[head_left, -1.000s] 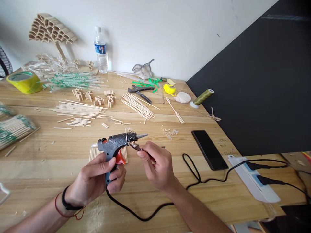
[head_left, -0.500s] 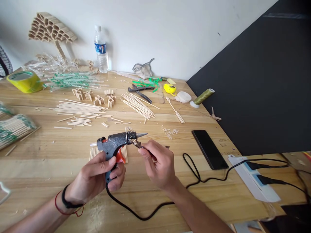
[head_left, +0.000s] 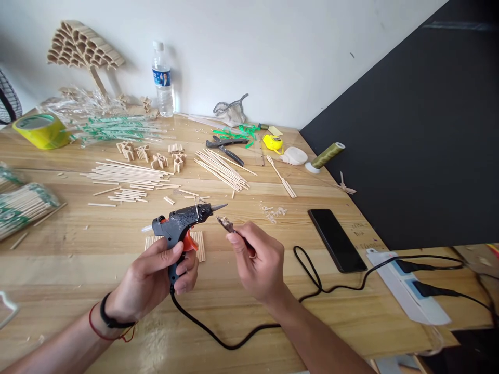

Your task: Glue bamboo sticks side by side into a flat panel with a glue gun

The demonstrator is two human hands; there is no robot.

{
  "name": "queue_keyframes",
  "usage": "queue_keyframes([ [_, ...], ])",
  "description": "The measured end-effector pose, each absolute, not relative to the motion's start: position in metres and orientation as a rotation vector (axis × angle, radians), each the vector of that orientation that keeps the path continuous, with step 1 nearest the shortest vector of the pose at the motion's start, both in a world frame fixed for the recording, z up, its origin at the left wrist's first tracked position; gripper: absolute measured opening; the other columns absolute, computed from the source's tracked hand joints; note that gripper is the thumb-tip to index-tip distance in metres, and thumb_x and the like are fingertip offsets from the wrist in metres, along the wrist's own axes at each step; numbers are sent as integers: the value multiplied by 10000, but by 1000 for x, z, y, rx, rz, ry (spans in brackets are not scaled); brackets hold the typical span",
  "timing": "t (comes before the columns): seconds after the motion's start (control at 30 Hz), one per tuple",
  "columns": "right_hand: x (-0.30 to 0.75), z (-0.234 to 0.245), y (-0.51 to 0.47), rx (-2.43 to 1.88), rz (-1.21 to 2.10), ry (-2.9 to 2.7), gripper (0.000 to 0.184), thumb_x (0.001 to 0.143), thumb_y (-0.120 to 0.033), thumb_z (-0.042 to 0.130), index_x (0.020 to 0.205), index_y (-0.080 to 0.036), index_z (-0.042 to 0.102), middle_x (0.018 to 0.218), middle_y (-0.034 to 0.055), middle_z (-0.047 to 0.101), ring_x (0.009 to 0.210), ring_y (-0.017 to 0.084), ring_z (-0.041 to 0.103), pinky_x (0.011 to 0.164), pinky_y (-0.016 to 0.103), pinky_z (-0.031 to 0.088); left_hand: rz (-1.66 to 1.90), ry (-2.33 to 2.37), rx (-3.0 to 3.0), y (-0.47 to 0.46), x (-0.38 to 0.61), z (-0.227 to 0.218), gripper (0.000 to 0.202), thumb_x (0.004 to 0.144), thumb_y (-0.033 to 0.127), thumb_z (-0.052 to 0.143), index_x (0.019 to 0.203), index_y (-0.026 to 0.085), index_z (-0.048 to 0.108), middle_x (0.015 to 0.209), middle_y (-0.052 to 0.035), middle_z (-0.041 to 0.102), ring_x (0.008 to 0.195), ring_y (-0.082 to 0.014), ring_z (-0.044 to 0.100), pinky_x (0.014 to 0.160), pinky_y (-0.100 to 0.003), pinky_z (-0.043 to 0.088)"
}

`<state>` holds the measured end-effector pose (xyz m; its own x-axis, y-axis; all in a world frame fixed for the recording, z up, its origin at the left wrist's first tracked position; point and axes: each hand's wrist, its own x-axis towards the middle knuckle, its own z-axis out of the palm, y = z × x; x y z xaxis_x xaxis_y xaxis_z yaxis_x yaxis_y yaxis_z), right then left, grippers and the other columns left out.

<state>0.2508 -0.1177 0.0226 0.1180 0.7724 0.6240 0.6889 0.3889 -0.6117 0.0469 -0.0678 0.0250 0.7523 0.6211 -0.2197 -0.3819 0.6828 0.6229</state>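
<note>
My left hand [head_left: 161, 265] is wrapped round the handle of a black and grey hot glue gun [head_left: 183, 221]. The gun's nozzle points right, and its orange trigger shows in front of my fingers. My right hand [head_left: 259, 259] pinches a small dark tool with a crusted tip [head_left: 226, 223]; its kind is unclear. That tip is just below and right of the nozzle, apart from it. Behind the glue gun, a flat row of short wooden sticks [head_left: 200, 246] lies on the table, partly hidden by the gun and my left hand.
Loose sticks [head_left: 125, 174], cutters [head_left: 230, 148] and a yellow tape measure [head_left: 273, 142] lie farther back. A water bottle [head_left: 162, 83] stands by the wall. On the right are a phone [head_left: 337, 240] and a power strip [head_left: 409, 291]; the gun's black cord [head_left: 218, 343] crosses the front.
The dark tool has come away from the gun's front end and is now apart from it. My left hand has moved the glue gun slightly left.
</note>
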Motion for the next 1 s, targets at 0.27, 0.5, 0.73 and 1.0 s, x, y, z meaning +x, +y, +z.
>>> queue_keyframes([
  [0.27, 247, 22, -120, -1291, 196, -1671, 179, 1029, -155, 551, 866, -178, 621, 687, -14, 569, 559, 104, 478, 522, 245, 331, 591, 462, 751, -71, 45, 21, 254, 979, 398, 681, 935, 149, 659, 722, 22, 459, 592, -93, 495, 574, -250, 353],
  [0.5, 246, 23, -119, -1328, 192, -1666, 217, 1026, -151, 555, 817, -176, 610, 650, -34, 491, 538, 100, 415, 532, 249, 317, 605, 511, 967, -70, 42, 20, 290, 1024, 438, 622, 929, 164, 622, 737, 19, 457, 648, -116, 459, 619, -295, 321],
  [0.73, 245, 24, -120, -1371, 162, -1598, 243, 1020, -134, 557, 783, -172, 601, 632, -49, 439, 535, 90, 389, 535, 238, 319, 573, 620, 1153, -72, 36, 16, 336, 1060, 483, 544, 956, 174, 627, 759, -1, 482, 701, -152, 446, 668, -323, 340],
  [1.0, 247, 25, -119, -1392, 85, -1539, 265, 1026, -139, 559, 765, -175, 597, 619, -41, 481, 531, 93, 413, 534, 242, 333, 612, 716, 1194, -73, 38, 15, 355, 1041, 484, 564, 910, 164, 645, 751, -29, 516, 710, -170, 456, 648, -318, 371],
])
